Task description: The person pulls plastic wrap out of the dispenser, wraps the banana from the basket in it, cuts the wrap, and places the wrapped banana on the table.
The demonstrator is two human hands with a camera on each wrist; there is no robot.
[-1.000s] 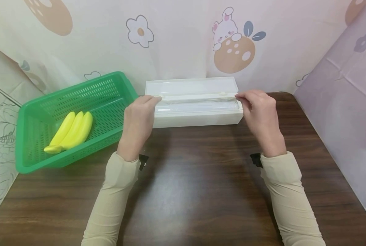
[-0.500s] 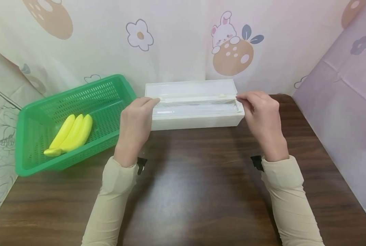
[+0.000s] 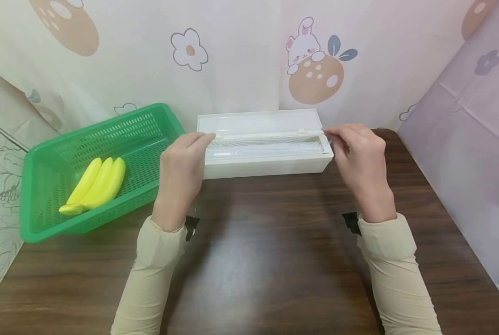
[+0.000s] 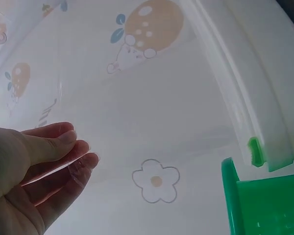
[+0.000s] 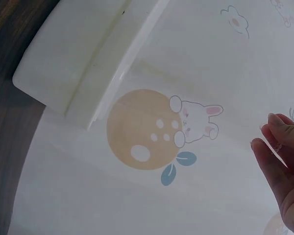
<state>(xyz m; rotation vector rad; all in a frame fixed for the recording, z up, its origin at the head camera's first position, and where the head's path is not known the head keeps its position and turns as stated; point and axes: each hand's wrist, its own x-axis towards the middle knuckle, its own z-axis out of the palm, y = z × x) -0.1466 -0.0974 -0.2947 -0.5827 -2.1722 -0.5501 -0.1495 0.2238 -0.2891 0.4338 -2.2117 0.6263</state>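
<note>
Against the back wall a long white cling film dispenser (image 3: 270,166) lies on the table with its lid (image 3: 259,122) raised. Clear cling film (image 3: 270,141) stretches in fine creases across its open top, a roll showing beneath. At the dispenser's left end my left hand (image 3: 182,170) pinches the film between thumb and fingertips. My right hand (image 3: 360,165) pinches the film's other corner beyond the right end. Thin film shows at the fingertips of the left hand (image 4: 49,166) in the left wrist view. In the right wrist view, the right hand (image 5: 286,161) appears at the edge.
A green plastic basket (image 3: 44,228) stands left of the dispenser, close to my left hand, with a bunch of yellow bananas (image 3: 96,184) inside. The dark wooden table (image 3: 249,260) extends toward me. A printed cloth (image 3: 241,60) hangs behind.
Both hands have drawn slightly toward me and apart, still pinching the film. The film over the dispenser looks more spread. The head view has shifted a little; basket and bananas stay put.
</note>
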